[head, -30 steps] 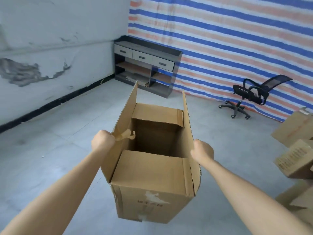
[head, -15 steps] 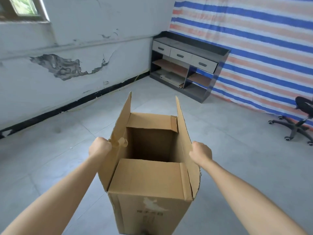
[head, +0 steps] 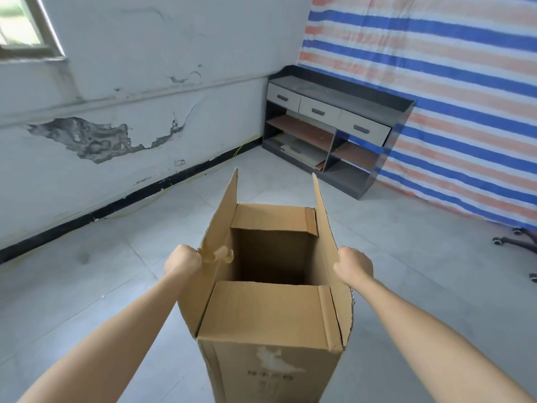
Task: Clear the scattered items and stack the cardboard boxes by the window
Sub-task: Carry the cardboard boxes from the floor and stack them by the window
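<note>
Left hand (head: 182,261) curled over the edge of the left side flap, gripping it. Right hand (head: 353,264) fisted the same way on the right flap. Cardboard box (head: 270,324) held between them, top open, interior dark and apparently empty. Its base is below the frame, so floor contact cannot be confirmed.

Change over the last second: view swings left. The boxes at right drop out of sight, only the chair base (head: 520,242) remains at the right edge, the cabinet (head: 328,126) shifts rightward, and the window (head: 20,24) enters at upper left.

Reading: carry toward the window wall under way; box not yet set down.
</note>
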`<state>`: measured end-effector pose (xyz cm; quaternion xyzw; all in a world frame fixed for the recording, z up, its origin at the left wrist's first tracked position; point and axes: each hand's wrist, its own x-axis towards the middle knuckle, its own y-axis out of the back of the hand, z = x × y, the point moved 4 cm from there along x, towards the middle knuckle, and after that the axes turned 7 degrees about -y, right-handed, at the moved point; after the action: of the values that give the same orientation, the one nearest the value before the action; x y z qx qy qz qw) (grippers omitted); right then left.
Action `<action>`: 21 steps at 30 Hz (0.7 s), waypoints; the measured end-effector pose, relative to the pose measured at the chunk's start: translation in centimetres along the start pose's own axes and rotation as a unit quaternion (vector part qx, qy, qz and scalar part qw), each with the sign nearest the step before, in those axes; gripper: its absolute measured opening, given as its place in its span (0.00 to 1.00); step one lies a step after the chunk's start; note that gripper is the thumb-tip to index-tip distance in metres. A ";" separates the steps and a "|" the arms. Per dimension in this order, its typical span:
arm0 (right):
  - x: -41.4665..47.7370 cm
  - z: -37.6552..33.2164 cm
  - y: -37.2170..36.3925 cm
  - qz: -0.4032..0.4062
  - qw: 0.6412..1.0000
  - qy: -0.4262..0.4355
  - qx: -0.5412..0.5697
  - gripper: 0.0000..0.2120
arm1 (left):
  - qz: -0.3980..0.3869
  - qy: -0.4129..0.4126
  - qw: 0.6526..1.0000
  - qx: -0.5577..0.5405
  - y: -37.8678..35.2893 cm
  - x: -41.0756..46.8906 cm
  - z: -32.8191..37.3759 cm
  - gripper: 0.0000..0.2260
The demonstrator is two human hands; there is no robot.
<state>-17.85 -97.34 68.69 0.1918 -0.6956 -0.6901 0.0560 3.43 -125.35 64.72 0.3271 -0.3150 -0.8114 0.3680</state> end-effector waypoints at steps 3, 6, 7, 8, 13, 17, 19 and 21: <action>7.0 -0.1 1.2 0.005 1.000 0.007 0.012 0.12 | 0.029 0.003 1.000 -0.009 -0.5 5.1 3.9 0.09; 14.6 -0.7 3.6 0.011 0.999 0.025 0.029 0.05 | 0.054 0.001 0.998 -0.022 -0.9 10.6 9.5 0.09; 16.3 -1.1 4.2 0.009 0.999 0.034 0.030 0.05 | 0.060 0.001 0.998 -0.025 -0.9 12.0 10.9 0.10; 17.9 -1.3 4.8 0.005 0.999 0.042 0.030 0.04 | 0.064 -0.001 0.998 -0.025 -0.8 13.2 12.1 0.10; 29.2 -2.6 8.1 0.021 0.997 0.076 0.017 0.06 | 0.095 0.024 0.993 -0.064 -1.4 20.5 17.8 0.10; 36.2 -5.5 8.7 0.031 0.996 0.086 0.013 0.10 | 0.113 0.054 0.988 -0.090 -2.6 25.8 18.6 0.11; 39.8 -7.4 8.8 0.035 0.995 0.089 0.006 0.08 | 0.115 0.067 0.986 -0.099 -3.2 29.4 19.4 0.08; 43.2 -9.6 8.8 0.037 0.995 0.092 -0.003 0.04 | 0.110 0.066 0.986 -0.105 -3.2 33.5 20.5 0.08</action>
<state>-56.00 -121.44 69.61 0.2289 -0.6919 -0.6690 0.1459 -30.72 -145.03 64.28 0.3022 -0.2370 -0.7712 0.5076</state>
